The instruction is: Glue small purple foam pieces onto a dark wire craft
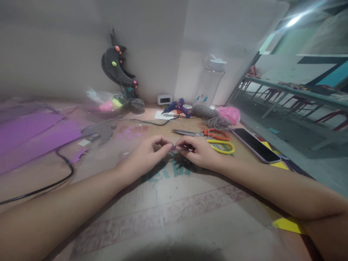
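My left hand (148,154) and my right hand (197,152) meet over the middle of the table (168,203). Both are pinched on one small purple piece (174,147) held between their fingertips; its shape is too small to make out. Just beyond my right hand lie orange-handled scissors (214,134) and a yellow-handled pair (223,146). A blue glue gun (176,107) rests on a white card further back.
A phone (255,145) lies face up at the right. Grey yarn (210,116), a pink bag (230,114) and a clear bottle (209,81) stand behind. Purple foam sheets (29,136) and a black cable (63,163) cover the left. A dark decorated figure (119,70) leans on the wall.
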A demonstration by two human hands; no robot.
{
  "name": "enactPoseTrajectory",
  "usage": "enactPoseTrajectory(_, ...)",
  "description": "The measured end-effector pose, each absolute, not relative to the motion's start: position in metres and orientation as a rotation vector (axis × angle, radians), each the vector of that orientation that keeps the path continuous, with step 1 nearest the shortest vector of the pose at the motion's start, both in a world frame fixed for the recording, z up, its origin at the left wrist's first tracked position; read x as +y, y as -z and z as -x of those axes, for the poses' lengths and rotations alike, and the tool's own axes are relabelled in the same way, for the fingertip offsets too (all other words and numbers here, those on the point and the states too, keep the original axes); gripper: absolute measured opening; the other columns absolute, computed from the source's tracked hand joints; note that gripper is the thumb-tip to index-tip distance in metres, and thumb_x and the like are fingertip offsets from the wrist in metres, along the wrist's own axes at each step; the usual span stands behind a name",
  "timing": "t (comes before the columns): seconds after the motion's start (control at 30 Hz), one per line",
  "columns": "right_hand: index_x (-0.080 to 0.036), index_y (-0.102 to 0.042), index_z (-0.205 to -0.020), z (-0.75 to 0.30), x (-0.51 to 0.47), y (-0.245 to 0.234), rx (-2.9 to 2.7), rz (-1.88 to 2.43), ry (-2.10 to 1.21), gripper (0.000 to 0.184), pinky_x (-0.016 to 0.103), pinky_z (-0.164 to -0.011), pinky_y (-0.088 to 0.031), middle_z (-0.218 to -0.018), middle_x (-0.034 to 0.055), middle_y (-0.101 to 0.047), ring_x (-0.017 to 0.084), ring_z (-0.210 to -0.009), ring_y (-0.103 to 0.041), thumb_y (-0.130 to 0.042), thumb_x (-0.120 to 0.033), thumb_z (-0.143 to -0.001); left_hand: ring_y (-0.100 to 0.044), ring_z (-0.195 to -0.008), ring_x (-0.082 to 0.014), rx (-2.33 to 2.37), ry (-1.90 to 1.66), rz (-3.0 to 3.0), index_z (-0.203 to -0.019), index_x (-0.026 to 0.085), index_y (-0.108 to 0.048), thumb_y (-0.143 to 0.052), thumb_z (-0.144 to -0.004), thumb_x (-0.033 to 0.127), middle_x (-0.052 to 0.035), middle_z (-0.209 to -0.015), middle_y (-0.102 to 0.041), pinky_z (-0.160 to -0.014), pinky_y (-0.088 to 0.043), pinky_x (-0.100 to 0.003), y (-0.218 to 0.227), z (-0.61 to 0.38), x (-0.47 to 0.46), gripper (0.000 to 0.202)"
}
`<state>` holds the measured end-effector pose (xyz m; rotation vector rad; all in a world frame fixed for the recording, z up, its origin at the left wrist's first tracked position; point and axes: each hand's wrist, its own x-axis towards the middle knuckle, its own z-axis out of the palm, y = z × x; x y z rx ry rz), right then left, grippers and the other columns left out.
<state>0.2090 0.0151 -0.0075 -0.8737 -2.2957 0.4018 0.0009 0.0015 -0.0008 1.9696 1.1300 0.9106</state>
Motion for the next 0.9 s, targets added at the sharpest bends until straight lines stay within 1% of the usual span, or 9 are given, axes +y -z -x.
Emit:
enactPoseTrajectory(0.17,-0.017,-0.066,-0.089,-0.209,0.0145,0.008,-2.302,0.884,-0.406,0.014,0.018,-0.057,-0.037,-0.073,-0.0013,-0.063,0.008,-0.061,-0.05,-0.059,-0.01,-0.079,-0.062,-0.077,-0.0177,1.109,-0.903,-1.99,-0.083,0.019,-0.063,-0.05,-0.089,0.04,-0.0022,-0.082,-0.067,-0.071,-0.047,-0.029,0.0031,-0.0008,0.0028,0.026)
enactPoseTrajectory(0.3,-0.017,-0.065,-0.09,-0.2095,0.0149,0.0076,-2.301,0.881,-0.403,0.013,0.018,-0.057,-0.037,-0.073,-0.0017,-0.063,0.008,-0.061,-0.05,-0.06,-0.012,-0.079,-0.063,-0.076,-0.0181,1.081,-0.896,-1.95,-0.086,0.019,-0.064,-0.049,-0.09,0.042,-0.0025,-0.082,-0.068,-0.07,-0.048,-0.029,0.0043,-0.0005,0.0034,0.028)
enactPoseTrajectory(0.47,-0.016,-0.065,-0.088,-0.2087,0.0161,0.0062,-2.269,0.898,-0.386,0.013,0.018,-0.056,-0.036,-0.072,-0.0018,-0.062,0.008,-0.06,-0.049,-0.059,-0.01,-0.078,-0.063,-0.086,-0.0196,1.106,-0.922,-1.99,-0.096,0.021,-0.068,-0.047,-0.091,0.041,-0.0031,-0.093,-0.071,-0.08,-0.047,-0.031,0.0034,0.0007,0.0043,0.029)
enactPoseTrajectory(0.6,-0.016,-0.065,-0.088,-0.208,0.0166,0.0058,-2.245,0.921,-0.375,0.012,0.018,-0.056,-0.036,-0.072,-0.0015,-0.063,0.008,-0.06,-0.049,-0.059,-0.011,-0.079,-0.063,-0.088,-0.0202,1.106,-0.975,-1.901,-0.103,0.02,-0.066,-0.042,-0.093,0.044,-0.0045,-0.094,-0.07,-0.081,-0.048,-0.032,0.0045,0.0003,0.0047,0.035)
enactPoseTrajectory(0.67,-0.016,-0.065,-0.088,-0.2081,0.0163,0.0058,-2.245,0.926,-0.377,0.011,0.018,-0.056,-0.036,-0.072,-0.0013,-0.063,0.009,-0.06,-0.049,-0.058,-0.012,-0.079,-0.063,-0.087,-0.0201,1.116,-0.997,-1.869,-0.102,0.02,-0.065,-0.042,-0.093,0.043,-0.0047,-0.093,-0.069,-0.08,-0.049,-0.032,0.0037,-0.0003,0.0041,0.035)
enactPoseTrajectory(0.8,-0.017,-0.065,-0.087,-0.209,0.0155,0.0057,-2.259,0.939,-0.382,0.011,0.019,-0.056,-0.036,-0.072,-0.0012,-0.062,0.009,-0.06,-0.049,-0.058,-0.012,-0.079,-0.061,-0.08,-0.0184,1.175,-0.943,-1.85,-0.093,0.019,-0.064,-0.048,-0.09,0.037,-0.0028,-0.084,-0.067,-0.074,-0.048,-0.029,-0.001,-0.001,0.0021,0.026)
enactPoseTrajectory(0.9,-0.017,-0.064,-0.087,-0.2095,0.0153,0.0058,-2.258,0.944,-0.38,0.011,0.019,-0.056,-0.036,-0.072,-0.001,-0.062,0.009,-0.06,-0.049,-0.058,-0.012,-0.079,-0.062,-0.079,-0.0178,1.19,-0.956,-1.836,-0.092,0.019,-0.065,-0.051,-0.087,0.038,-0.0026,-0.085,-0.068,-0.072,-0.047,-0.028,-0.0024,-0.0006,0.0023,0.024)
